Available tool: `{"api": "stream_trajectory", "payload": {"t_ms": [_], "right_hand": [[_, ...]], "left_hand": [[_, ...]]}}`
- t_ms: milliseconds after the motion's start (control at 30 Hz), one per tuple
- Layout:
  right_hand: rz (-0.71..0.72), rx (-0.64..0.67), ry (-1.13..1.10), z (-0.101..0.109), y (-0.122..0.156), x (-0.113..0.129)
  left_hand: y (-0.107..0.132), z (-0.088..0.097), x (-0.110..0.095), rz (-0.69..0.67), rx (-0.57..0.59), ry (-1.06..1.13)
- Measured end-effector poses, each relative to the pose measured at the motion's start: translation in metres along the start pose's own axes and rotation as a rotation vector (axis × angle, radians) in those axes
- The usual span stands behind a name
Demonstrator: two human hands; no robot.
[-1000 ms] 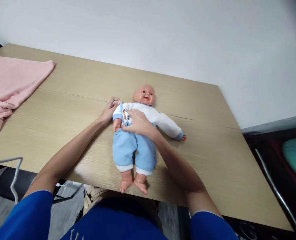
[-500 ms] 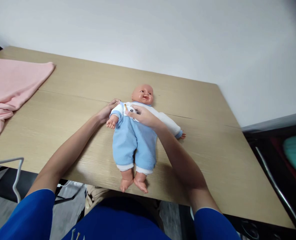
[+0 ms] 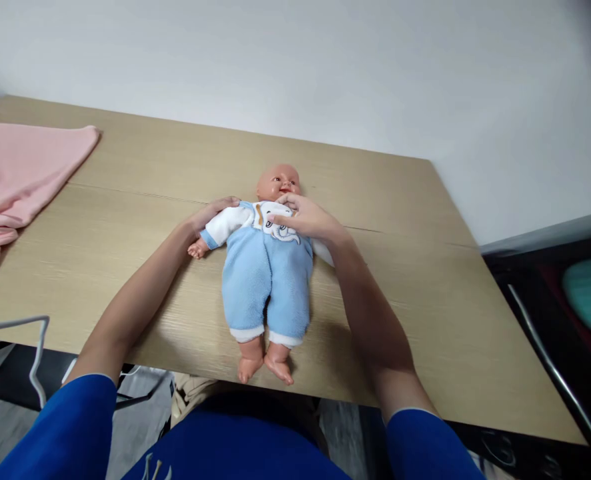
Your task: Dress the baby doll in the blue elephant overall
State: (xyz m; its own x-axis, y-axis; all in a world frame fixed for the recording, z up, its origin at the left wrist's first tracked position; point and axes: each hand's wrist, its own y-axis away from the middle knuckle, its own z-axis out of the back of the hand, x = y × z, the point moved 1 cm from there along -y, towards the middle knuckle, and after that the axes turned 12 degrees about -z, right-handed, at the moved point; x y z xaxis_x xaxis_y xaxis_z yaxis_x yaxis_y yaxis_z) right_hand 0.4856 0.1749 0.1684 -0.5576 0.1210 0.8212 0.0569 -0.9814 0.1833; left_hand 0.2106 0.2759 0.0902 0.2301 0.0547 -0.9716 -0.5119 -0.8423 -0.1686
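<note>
Doll (image 3: pixel 268 267) is lying face up on the wooden table (image 3: pixel 125 227), head pointing away from me and bare feet reaching almost to the near edge. It is wearing a light blue romper with white sleeves. My right hand (image 3: pixel 308 219) is sitting on its chest just under the chin, with the thumb and fingertips pinching the romper fabric at the collar. My left hand (image 3: pixel 208 215) is lying along the white sleeve at the shoulder, fingers stretched out and touching it. I cannot tell whether that hand is actually gripping, since the thumb is hidden. The doll arm on that side is sticking out sideways, and the other one is mostly hidden behind my right forearm. Pink cloth (image 3: pixel 20 167) is lying at the far left of the table, well apart from the doll. White wire hanger (image 3: pixel 30 353) is showing below the table's left edge.
</note>
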Motion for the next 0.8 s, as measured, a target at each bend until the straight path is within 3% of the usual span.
{"api": "stream_trajectory", "payload": {"t_ms": [267, 467, 600, 800], "right_hand": [[-0.065, 0.066, 0.060, 0.010, -0.006, -0.007], [-0.096, 0.105, 0.088, 0.015, -0.001, -0.004], [-0.126, 0.194, 0.078, 0.029, 0.006, -0.005], [-0.158, 0.338, 0.030, 0.061, 0.017, -0.020]], "left_hand": [[-0.013, -0.010, -0.008, 0.063, 0.054, -0.041], [-0.030, -0.024, -0.013, -0.003, 0.093, -0.190], [-0.026, -0.025, -0.022, 0.053, 0.192, -0.227], [-0.016, -0.013, -0.044, 0.085, 0.290, -0.589]]}}
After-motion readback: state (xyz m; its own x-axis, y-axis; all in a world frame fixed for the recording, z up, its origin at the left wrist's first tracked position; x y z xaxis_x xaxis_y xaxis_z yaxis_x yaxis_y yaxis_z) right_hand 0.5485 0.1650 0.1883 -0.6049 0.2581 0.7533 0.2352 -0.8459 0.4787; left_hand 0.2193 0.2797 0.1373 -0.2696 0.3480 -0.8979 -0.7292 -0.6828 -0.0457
